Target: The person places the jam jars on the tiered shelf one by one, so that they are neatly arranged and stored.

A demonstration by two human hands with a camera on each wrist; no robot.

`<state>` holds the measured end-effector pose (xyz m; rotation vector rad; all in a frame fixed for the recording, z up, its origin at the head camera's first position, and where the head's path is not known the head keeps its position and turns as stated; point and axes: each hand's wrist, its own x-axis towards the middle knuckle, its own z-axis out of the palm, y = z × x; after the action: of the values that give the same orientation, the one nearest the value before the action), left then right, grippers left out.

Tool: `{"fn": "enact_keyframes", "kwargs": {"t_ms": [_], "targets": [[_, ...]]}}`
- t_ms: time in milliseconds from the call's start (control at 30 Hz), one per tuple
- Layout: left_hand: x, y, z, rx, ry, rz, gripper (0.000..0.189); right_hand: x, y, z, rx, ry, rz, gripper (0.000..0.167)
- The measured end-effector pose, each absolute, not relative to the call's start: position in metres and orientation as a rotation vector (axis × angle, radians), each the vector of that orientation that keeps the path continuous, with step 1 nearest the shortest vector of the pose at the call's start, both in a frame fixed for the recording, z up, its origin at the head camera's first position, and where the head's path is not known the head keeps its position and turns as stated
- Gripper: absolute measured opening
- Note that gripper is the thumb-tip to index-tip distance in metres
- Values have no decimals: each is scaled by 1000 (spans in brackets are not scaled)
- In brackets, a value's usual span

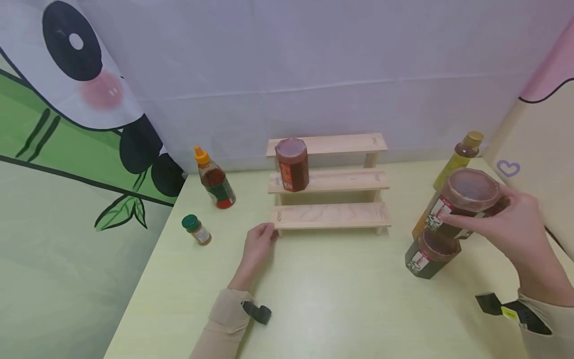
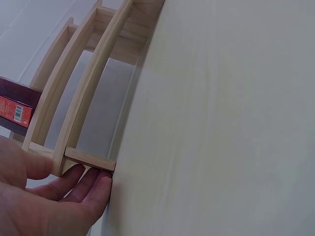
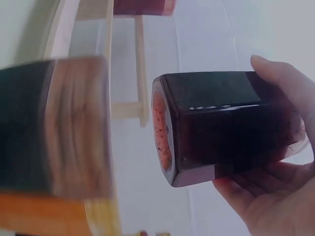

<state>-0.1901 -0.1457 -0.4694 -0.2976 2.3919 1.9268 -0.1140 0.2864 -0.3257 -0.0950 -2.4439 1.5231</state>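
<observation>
My right hand (image 1: 522, 224) grips a dark, faceted jar (image 1: 473, 187) with a label, thumb across its near side. In the head view this jar overlaps a second dark jar (image 1: 428, 262) standing on the table. From the right wrist the held jar (image 3: 216, 123) shows its bottom facing the standing jar (image 3: 76, 128), with a gap between them. The fingers of my left hand (image 1: 259, 244) hold the left end of the lowest step on a three-step wooden rack (image 1: 332, 215). In the left wrist view the thumb lies at the step's corner, the other fingers beneath it.
A reddish jar (image 1: 293, 167) stands on the rack's left side, on the middle step. Left of the rack are an orange-capped sauce bottle (image 1: 217, 182) and a small green-capped shaker (image 1: 197, 230). A gold-capped bottle (image 1: 457, 159) and a partly hidden orange container (image 1: 419, 227) stand at the right.
</observation>
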Motion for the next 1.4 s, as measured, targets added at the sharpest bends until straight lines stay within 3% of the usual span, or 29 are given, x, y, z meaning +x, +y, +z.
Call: {"fn": "enact_keyframes", "kwargs": {"t_ms": [800,1400], "targets": [[-193,-147,-469,-313,2387,1930,36,-213,220,-318,216,-2517,1704,67],[-192,-147,-471,-345,2369,1905,36,-255,188,-323,148,-2535,1755,77]]}}
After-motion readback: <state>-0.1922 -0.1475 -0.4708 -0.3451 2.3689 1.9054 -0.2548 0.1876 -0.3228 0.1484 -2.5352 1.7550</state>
